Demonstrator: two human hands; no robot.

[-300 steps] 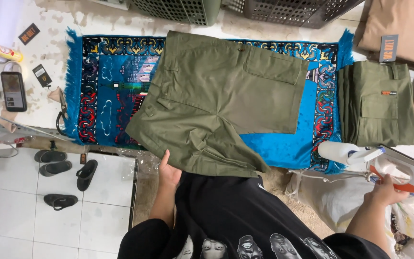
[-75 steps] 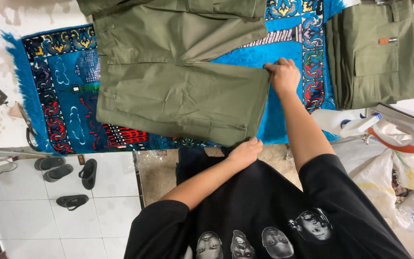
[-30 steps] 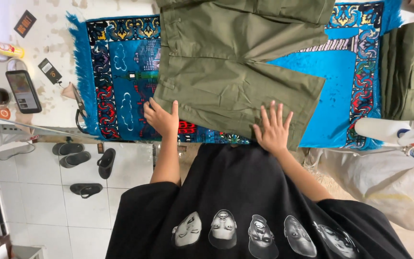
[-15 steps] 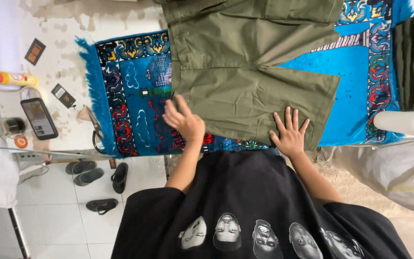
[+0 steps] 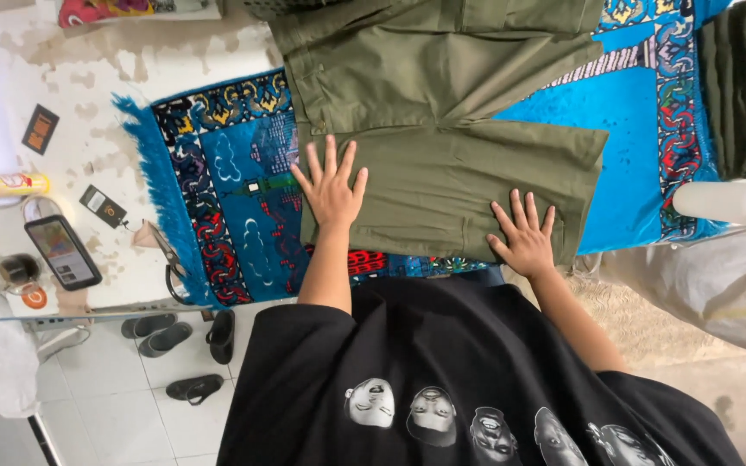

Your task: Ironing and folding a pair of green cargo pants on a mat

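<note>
Olive shorts lay folded on the blue patterned mat, and both hands pressed flat on them: left hand at the mat-side edge, right hand further along, each grip wide, fingers spread, holding nothing.

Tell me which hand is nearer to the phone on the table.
Left. The left hand lies flat on the olive shorts, on the phone's side; the right hand presses the shorts' farther end.
</note>
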